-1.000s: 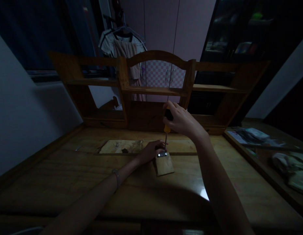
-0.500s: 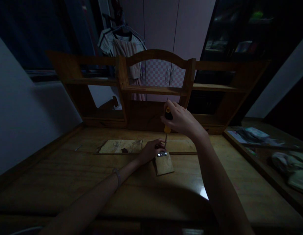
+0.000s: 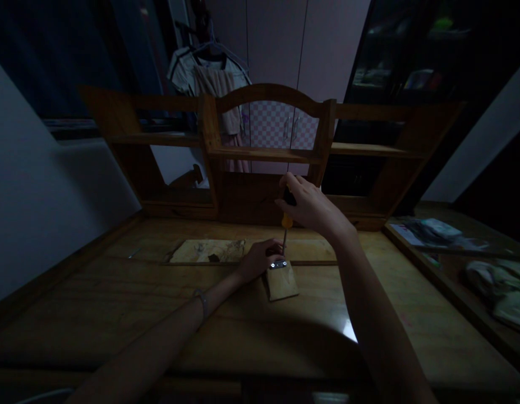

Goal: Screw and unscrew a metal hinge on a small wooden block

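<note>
My right hand (image 3: 308,205) is closed round the handle of a yellow-and-black screwdriver (image 3: 287,220), which stands nearly upright with its shaft pointing down. Its tip is hidden at the fingers of my left hand (image 3: 262,259). Those fingers are curled and pressed at the far edge of a small wooden board (image 3: 284,283), beside a metal hinge plate (image 3: 279,264) with two bright screw heads. What lies under the fingertips is hidden. Just behind is a long thin wooden board (image 3: 209,251) with a dark floral pattern and a dark leaf-shaped mark at its left part.
All this lies on a wooden desktop (image 3: 116,303). A wooden shelf unit (image 3: 263,154) runs along the back. A small metal piece (image 3: 134,253) lies at left. Papers and plastic bags (image 3: 436,231) and cloth (image 3: 507,292) are on the right, beyond a raised wooden edge.
My right hand has turned very slightly on the screwdriver handle, staying in the same place. The left hand and the boards look unmoved.
</note>
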Tool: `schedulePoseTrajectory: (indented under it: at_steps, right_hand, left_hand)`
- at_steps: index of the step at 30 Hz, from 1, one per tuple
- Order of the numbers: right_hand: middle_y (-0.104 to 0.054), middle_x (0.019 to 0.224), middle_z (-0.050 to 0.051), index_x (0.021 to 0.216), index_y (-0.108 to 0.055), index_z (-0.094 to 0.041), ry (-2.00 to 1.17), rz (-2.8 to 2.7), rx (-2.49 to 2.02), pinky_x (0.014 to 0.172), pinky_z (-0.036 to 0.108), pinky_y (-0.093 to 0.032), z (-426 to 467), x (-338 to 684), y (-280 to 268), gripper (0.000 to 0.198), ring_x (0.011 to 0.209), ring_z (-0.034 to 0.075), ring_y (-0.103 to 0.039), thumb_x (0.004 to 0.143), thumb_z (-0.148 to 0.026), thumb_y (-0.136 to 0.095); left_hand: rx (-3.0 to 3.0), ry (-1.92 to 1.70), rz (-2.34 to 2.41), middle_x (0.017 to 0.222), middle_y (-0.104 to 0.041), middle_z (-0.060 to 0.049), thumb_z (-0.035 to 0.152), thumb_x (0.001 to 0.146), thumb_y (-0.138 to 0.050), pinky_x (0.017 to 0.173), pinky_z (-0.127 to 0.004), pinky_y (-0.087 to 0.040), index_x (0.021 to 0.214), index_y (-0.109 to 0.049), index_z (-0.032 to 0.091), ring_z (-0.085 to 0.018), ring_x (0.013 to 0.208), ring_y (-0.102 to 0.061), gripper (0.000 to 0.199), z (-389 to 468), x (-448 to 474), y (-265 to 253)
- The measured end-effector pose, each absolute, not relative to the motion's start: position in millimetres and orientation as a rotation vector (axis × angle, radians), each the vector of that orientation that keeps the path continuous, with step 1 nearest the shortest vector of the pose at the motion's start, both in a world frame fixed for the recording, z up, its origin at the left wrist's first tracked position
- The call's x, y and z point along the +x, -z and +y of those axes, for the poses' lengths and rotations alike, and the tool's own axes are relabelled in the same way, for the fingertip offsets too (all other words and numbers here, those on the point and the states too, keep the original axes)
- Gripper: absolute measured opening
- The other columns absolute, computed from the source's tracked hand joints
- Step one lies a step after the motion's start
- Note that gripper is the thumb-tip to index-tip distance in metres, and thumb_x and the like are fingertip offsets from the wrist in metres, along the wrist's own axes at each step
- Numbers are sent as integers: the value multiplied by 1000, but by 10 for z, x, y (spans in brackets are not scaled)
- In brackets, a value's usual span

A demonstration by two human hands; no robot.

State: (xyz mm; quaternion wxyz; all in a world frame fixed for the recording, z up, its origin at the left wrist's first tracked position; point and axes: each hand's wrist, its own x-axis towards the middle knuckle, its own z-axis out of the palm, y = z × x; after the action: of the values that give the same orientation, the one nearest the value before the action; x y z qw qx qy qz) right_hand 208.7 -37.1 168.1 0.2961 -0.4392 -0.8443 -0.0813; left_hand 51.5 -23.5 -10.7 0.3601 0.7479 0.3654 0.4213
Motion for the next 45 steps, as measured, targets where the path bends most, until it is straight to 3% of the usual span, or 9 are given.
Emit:
schedulePoseTrajectory:
  at_steps: [45]
  right_hand:
    - [-56,111,9,115,-46,-22,218,-2261,-1178,80,36,-41,-400,2091,-1717,32,97,24,-57,83,-25,-49]
  left_hand:
    - [1983,-1104,975,86,-70,0,18,75,-70,75,-24,-51,101,-65,19,-14,79,-66,27,-241,494,75]
